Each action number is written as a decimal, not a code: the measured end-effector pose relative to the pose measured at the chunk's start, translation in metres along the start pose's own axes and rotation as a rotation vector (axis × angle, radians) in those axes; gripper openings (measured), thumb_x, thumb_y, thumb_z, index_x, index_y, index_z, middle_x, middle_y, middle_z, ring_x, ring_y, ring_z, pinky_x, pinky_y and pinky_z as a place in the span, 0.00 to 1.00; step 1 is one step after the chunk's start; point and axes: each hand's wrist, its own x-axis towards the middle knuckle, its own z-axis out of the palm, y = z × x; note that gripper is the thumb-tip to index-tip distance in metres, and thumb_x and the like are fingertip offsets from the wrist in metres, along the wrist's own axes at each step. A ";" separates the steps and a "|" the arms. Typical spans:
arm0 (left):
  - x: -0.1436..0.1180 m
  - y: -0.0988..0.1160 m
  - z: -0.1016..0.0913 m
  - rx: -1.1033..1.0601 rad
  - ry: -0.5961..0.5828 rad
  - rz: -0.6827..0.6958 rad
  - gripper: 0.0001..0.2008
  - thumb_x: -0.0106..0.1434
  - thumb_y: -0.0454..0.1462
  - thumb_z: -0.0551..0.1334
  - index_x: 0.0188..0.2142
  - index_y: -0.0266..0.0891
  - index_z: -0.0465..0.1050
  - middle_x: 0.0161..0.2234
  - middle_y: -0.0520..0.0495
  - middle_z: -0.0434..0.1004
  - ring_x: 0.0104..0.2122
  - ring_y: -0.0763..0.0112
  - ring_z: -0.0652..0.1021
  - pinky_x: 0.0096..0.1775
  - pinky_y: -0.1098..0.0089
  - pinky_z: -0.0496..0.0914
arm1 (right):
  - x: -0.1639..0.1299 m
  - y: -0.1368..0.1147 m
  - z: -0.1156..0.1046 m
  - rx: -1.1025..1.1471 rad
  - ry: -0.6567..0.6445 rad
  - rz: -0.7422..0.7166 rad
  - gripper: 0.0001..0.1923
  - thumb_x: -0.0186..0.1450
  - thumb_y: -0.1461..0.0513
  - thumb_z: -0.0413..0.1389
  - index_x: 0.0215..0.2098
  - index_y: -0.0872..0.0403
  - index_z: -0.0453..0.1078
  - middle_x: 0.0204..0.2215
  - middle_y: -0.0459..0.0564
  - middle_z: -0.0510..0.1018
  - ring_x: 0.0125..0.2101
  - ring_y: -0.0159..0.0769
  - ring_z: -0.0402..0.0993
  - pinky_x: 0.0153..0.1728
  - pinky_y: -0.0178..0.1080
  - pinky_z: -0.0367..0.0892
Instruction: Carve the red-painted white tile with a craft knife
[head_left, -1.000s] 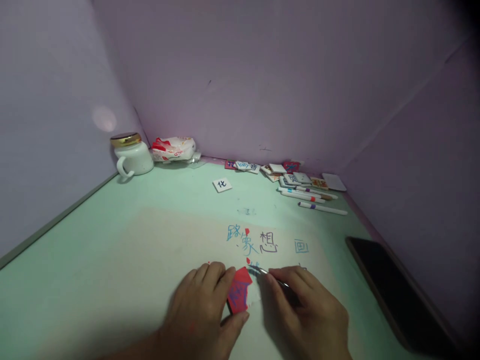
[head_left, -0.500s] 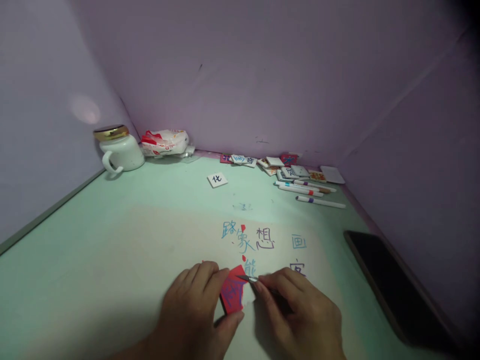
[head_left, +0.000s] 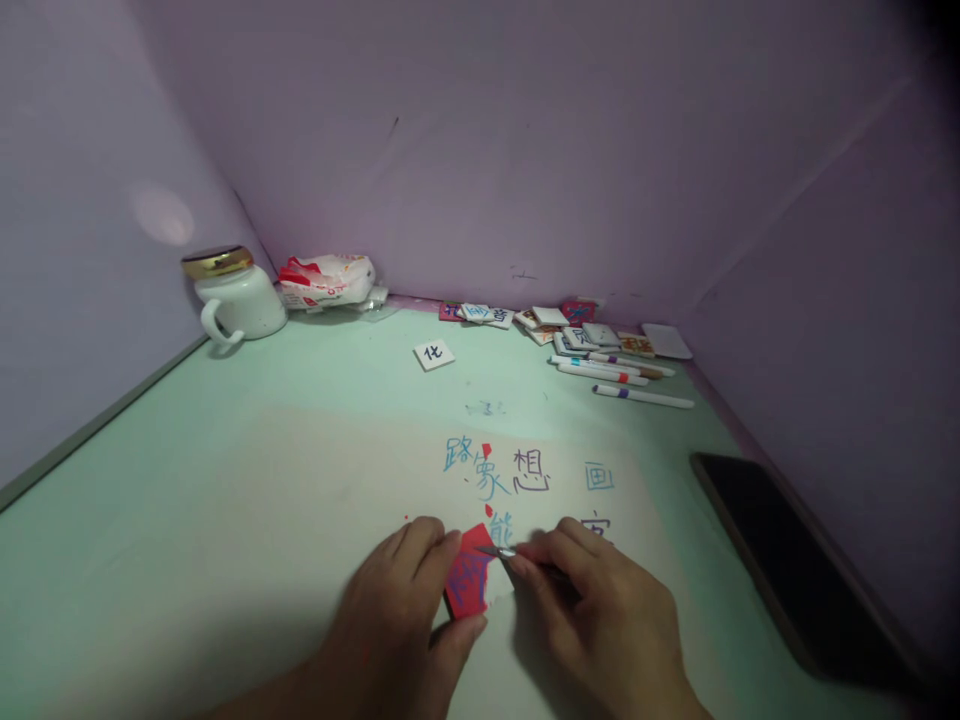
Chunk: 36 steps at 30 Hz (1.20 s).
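Note:
My left hand (head_left: 401, 605) grips a small square tile between thumb and fingers. This red tile (head_left: 468, 592) carries purple writing, and its right corner shows white where the red is gone. My right hand (head_left: 600, 610) is closed around a thin craft knife (head_left: 499, 551), whose pointed blade rests on the red face near its upper right edge. Under both hands lies a pale sheet (head_left: 337, 470) with handwritten blue and purple characters. Small red scraps (head_left: 488, 511) lie on it just above the tile.
A white lidded mug (head_left: 244, 305) and a red-and-white plastic packet (head_left: 328, 280) stand at the back left. One white tile (head_left: 433, 354) lies mid-table. Several tiles (head_left: 577, 338) and markers (head_left: 643, 397) sit at the back right, and a dark phone (head_left: 795, 560) lies at right.
The knife tip has shifted slightly left on the red tile, and more white shows at the tile's right corner. Both hands keep their grips; the camera view has shifted a little.

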 end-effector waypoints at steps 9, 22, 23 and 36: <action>-0.005 -0.002 0.002 -0.079 -0.019 -0.003 0.20 0.57 0.31 0.60 0.50 0.36 0.63 0.40 0.39 0.70 0.36 0.58 0.75 0.36 0.53 0.78 | -0.005 -0.001 0.007 -0.040 0.053 0.013 0.14 0.66 0.56 0.50 0.26 0.48 0.73 0.20 0.41 0.73 0.19 0.32 0.71 0.18 0.33 0.55; -0.007 -0.004 0.004 -0.108 -0.014 0.009 0.15 0.63 0.36 0.58 0.50 0.36 0.63 0.38 0.41 0.68 0.34 0.60 0.73 0.33 0.56 0.75 | -0.006 -0.008 0.012 -0.117 0.173 -0.032 0.14 0.66 0.59 0.51 0.24 0.51 0.71 0.19 0.42 0.71 0.20 0.31 0.67 0.20 0.33 0.51; -0.006 -0.004 0.004 -0.105 -0.015 0.012 0.15 0.63 0.36 0.57 0.49 0.35 0.63 0.38 0.41 0.68 0.34 0.60 0.73 0.33 0.57 0.75 | -0.007 -0.008 0.012 -0.127 0.181 -0.031 0.15 0.66 0.59 0.51 0.24 0.51 0.71 0.19 0.42 0.71 0.20 0.31 0.66 0.20 0.33 0.50; -0.003 0.000 -0.001 0.001 -0.052 -0.038 0.12 0.63 0.38 0.57 0.45 0.37 0.68 0.35 0.43 0.70 0.33 0.62 0.75 0.31 0.61 0.74 | 0.007 0.006 0.006 -0.185 0.236 0.204 0.13 0.66 0.56 0.51 0.31 0.50 0.76 0.26 0.43 0.77 0.24 0.30 0.72 0.21 0.32 0.53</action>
